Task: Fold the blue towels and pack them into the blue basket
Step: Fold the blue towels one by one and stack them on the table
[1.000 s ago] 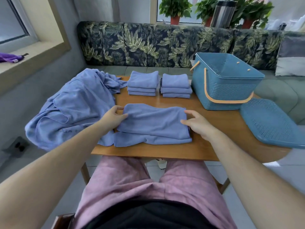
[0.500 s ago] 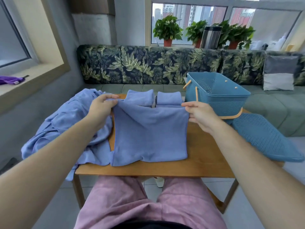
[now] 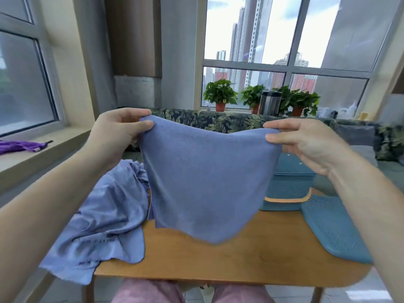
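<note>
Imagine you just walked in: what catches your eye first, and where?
A blue towel hangs at centre, pinched at its top corners by the left hand and right hand. Behind it, rightward, the blue basket stands on the wooden table; a heap of crumpled blue cloth spills over its left edge.

The towel is soft matt cloth with a fine, fuzzy nap. The heap is thinner-looking cloth, creased, with a faint sheen on its folds. The worktop is smooth wood with a light satin finish. The basket is matt plastic moulded in a woven texture, banded with smooth orange plastic. The lid is the same matt plastic, pierced in a fine grid. The flask is brushed metal with a dull shine. The sofa is matt printed cloth.
</note>
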`<state>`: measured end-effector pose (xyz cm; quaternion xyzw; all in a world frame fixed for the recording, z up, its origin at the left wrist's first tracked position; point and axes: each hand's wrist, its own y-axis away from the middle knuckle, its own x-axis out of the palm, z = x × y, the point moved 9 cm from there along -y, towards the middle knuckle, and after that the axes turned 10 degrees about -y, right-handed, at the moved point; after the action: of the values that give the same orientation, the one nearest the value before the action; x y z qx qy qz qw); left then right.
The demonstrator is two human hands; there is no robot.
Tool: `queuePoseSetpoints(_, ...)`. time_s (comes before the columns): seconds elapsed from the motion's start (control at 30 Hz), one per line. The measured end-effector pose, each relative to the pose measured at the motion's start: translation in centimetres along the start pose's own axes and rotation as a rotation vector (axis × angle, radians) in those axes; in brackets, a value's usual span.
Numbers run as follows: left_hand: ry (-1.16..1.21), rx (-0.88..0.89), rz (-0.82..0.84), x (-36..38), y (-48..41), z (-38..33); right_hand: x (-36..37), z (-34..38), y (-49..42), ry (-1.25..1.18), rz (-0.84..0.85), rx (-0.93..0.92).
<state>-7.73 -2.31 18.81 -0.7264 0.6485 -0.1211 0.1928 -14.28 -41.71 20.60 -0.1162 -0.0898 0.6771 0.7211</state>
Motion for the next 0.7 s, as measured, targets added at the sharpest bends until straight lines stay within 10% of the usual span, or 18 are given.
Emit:
queuePoseSetpoints(0.47, -0.745, 0.055, -0.045, 3.7, -6.8, 4.5, -1.5, -5.5, -7.9, 0.404, -0.199, 0.01)
queuePoseSetpoints(0.7, -0.583, 0.021, -0.105, 3.4, -8.5, 3.2, -1.4, -5.0, -8.6, 0.366, -0.289, -0.084)
